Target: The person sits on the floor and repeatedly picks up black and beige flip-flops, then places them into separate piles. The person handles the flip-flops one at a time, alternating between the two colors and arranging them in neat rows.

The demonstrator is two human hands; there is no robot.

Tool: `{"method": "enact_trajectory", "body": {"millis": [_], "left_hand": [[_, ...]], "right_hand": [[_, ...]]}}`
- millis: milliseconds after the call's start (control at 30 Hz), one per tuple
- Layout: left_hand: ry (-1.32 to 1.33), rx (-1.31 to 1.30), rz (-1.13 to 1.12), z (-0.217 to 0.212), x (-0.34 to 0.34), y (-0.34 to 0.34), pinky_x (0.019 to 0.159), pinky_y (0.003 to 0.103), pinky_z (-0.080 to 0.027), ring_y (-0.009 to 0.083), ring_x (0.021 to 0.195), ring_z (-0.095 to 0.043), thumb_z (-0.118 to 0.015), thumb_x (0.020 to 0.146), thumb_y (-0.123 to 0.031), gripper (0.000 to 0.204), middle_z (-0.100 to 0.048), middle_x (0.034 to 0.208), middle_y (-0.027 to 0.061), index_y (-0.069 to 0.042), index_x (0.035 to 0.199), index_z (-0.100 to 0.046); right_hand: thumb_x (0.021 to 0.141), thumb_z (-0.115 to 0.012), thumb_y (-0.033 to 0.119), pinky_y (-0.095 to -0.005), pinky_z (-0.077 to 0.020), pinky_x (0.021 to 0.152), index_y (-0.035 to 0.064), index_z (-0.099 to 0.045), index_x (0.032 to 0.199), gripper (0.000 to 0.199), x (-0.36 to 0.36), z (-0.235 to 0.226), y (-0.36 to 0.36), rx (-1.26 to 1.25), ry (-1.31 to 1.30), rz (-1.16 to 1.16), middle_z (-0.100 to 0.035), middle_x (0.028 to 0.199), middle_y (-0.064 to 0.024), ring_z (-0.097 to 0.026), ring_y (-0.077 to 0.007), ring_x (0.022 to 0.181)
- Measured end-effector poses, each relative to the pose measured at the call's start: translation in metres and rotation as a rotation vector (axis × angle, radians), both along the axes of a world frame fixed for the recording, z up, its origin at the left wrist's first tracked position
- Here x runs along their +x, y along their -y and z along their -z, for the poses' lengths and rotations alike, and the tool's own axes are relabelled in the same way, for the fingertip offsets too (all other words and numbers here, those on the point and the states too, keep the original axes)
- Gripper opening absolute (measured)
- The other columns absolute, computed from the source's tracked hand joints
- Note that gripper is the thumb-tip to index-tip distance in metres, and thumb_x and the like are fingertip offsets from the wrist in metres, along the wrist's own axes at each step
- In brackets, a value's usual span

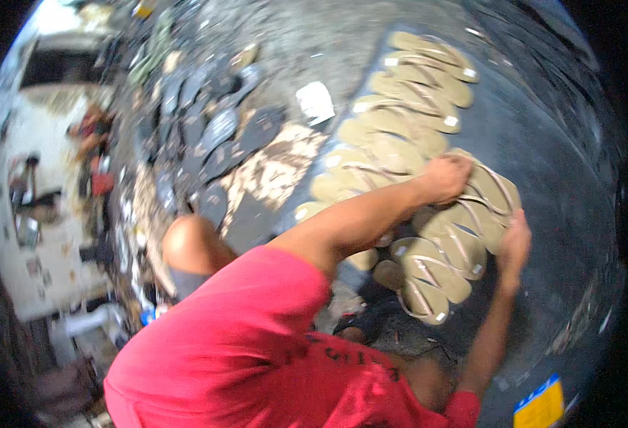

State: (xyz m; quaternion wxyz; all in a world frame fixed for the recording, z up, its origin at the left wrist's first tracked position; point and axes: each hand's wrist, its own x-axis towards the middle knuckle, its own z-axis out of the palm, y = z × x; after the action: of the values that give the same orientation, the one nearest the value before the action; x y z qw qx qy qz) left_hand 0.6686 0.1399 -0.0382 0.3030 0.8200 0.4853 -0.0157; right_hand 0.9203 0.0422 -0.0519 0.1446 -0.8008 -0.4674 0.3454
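I am crouching over a dark, shiny sheet (556, 128) spread on a rough grey floor (314, 36), and tan sandals (407, 107) are lying on it in an overlapping row that is curving from the far end down toward me. To the left of the row, a heap of black sandal soles (214, 135) is spreading across the floor, with a patterned brown sheet (271, 175) and a small white paper (316, 101) between the heap and the row. A pale floor strewn with clutter is stretching away beyond the heap. My left hand (446, 178) is reaching across my body, fingers curled down and pressing on a tan sandal (492, 189) at the near bend of the row. My right hand (515, 239) is resting just below that sandal, palm cupped against its edge; I cannot tell whether it is gripping.
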Motion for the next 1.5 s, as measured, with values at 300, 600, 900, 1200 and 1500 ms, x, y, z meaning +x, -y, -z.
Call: {"method": "enact_trajectory", "body": {"millis": [300, 600, 900, 1200, 1500], "left_hand": [[0.103, 0.225, -0.365, -0.082, -0.360, -0.111, 0.090, 0.046, -0.052, 0.0363, 0.104, -0.067, -0.060, 0.092, -0.043, 0.046, -0.069, 0.112, 0.0199, -0.010, 0.125, -0.064], [-0.494, 0.110, -1.346, -0.042, -0.785, 0.101, 0.108, 0.051, -0.039, 0.0390, 0.130, -0.049, -0.064, 0.089, -0.040, 0.056, -0.055, 0.138, 0.0184, -0.015, 0.138, -0.055], [-0.419, 0.442, -1.576, -0.011, -0.903, 0.084, 0.107, 0.051, -0.035, 0.0384, 0.128, -0.047, -0.064, 0.090, -0.040, 0.053, -0.055, 0.134, 0.0167, -0.014, 0.135, -0.053], [0.292, 0.565, -2.238, 0.036, -1.000, 0.124, 0.102, 0.042, -0.045, 0.0356, 0.117, -0.060, -0.084, 0.075, -0.038, 0.075, -0.063, 0.125, 0.0230, 0.005, 0.130, -0.056], [2.232, 0.227, -1.590, -0.076, -0.790, 0.165, 0.073, 0.031, -0.060, 0.0222, 0.080, -0.065, -0.063, 0.091, -0.007, 0.008, -0.065, 0.091, 0.0110, -0.002, 0.097, -0.059]], "right_hand": [[0.106, -0.046, 0.025, -0.0364, -0.0366, 0.111, -0.0008, -0.053, 0.139, 0.042, 0.036, -0.080, -0.068, 0.494, 0.022, -0.358, -0.055, 0.142, -0.0171, -0.050, -0.0276, 0.132], [0.102, -0.054, 0.016, -0.0406, -0.0397, 0.109, 0.0058, -0.053, 0.139, 0.039, -0.190, -0.172, -0.073, 0.193, 0.358, -0.723, -0.047, 0.148, -0.0162, -0.046, -0.0315, 0.136], [0.098, -0.054, 0.009, -0.0441, -0.0334, 0.114, 0.0065, -0.052, 0.139, 0.041, -0.321, -0.280, -0.117, 0.190, 0.590, -0.868, -0.043, 0.149, -0.0190, -0.041, -0.0368, 0.138], [0.100, -0.054, 0.009, -0.0457, -0.0377, 0.112, 0.0061, -0.051, 0.139, 0.039, -0.355, -0.300, -0.139, 0.159, 0.614, -0.977, -0.040, 0.151, -0.0168, -0.042, -0.0350, 0.138], [0.092, -0.060, 0.000, -0.0400, -0.0406, 0.108, 0.0024, -0.058, 0.131, 0.039, -0.477, -0.304, -0.162, 0.287, 0.366, -1.073, -0.054, 0.139, -0.0183, -0.051, -0.0344, 0.129]]}}
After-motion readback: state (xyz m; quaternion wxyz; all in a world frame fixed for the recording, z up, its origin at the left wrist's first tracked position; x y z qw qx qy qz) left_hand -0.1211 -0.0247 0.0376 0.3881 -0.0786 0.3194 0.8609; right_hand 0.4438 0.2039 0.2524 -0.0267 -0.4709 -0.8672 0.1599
